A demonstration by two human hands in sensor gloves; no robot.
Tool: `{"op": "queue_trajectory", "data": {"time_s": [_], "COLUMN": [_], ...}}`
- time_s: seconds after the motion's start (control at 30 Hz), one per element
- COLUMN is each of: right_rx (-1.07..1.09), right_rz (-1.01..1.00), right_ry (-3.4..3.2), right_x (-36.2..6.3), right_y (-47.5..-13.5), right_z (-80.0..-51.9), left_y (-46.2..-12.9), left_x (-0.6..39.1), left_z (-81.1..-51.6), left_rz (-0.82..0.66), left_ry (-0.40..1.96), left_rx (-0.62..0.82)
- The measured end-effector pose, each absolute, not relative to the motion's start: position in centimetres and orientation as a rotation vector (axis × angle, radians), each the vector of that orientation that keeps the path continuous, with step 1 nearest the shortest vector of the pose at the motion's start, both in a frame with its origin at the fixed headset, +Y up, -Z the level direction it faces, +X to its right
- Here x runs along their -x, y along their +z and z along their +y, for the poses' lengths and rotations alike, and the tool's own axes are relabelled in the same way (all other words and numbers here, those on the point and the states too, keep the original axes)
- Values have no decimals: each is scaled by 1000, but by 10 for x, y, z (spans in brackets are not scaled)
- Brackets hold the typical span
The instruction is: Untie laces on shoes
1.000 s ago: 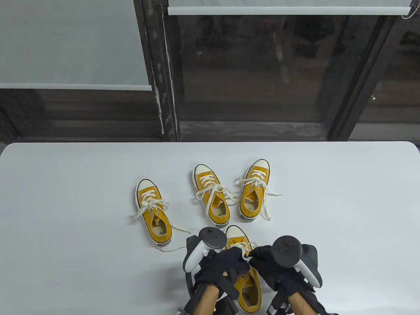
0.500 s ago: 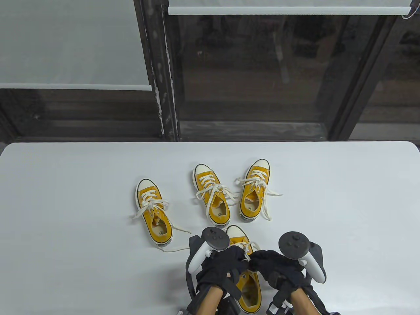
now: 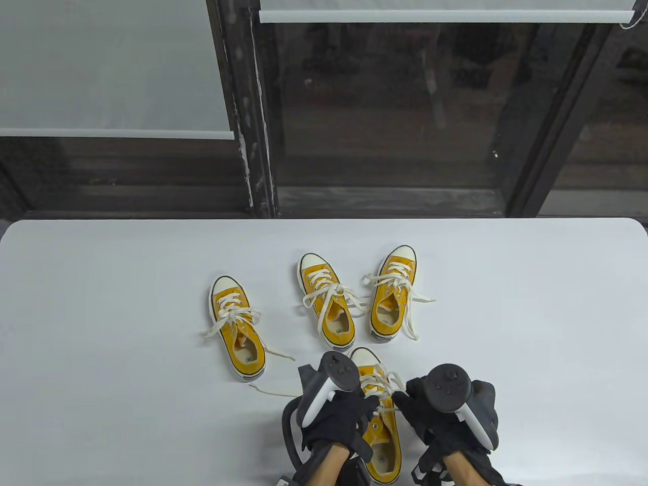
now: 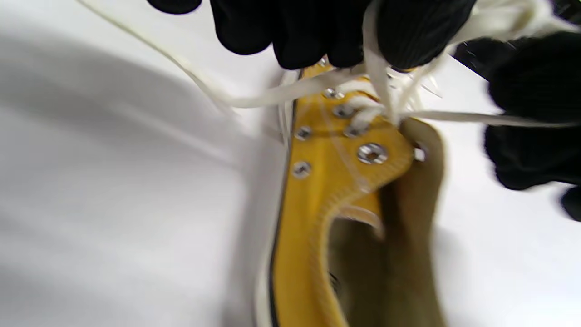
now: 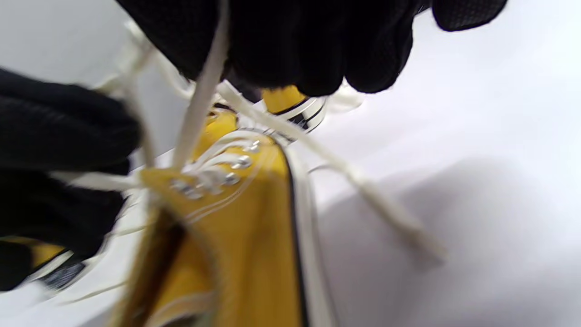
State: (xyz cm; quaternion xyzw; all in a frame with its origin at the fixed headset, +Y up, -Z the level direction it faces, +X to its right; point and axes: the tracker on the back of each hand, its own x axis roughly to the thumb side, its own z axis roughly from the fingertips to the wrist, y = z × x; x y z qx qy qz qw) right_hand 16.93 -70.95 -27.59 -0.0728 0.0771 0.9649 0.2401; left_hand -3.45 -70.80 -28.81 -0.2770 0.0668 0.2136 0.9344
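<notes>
Table view: white surface (image 3: 101,304) before dark windows (image 3: 385,111); left hand (image 3: 339,415), right hand (image 3: 435,412) pinching laces (image 3: 385,382) of nearest shoe (image 3: 382,445); hands now farther apart; laces looser.

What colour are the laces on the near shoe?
Cream-white laces on the yellow shoe; clearest in the left wrist view.

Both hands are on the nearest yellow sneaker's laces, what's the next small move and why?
Probably draw the hands apart sideways: the left hand and right hand each pinch a strand of white lace above the nearest sneaker, and the strands still cross at the top eyelets.
</notes>
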Motion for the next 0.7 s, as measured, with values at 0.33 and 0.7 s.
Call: {"op": "queue_trajectory", "data": {"time_s": [0.33,0.7], "right_rx": [130,364], "right_rz": [261,118], "right_ry": [2545,2761], "right_x": [-171,-185], "right_y": [-278,-273], "right_z": [-707,-693], "left_y": [-289,-284], "left_x": [39,64], "left_z": [-700,-683], "left_rz": [63,314], "left_ry": [548,397], "left_rx": [548,359]}}
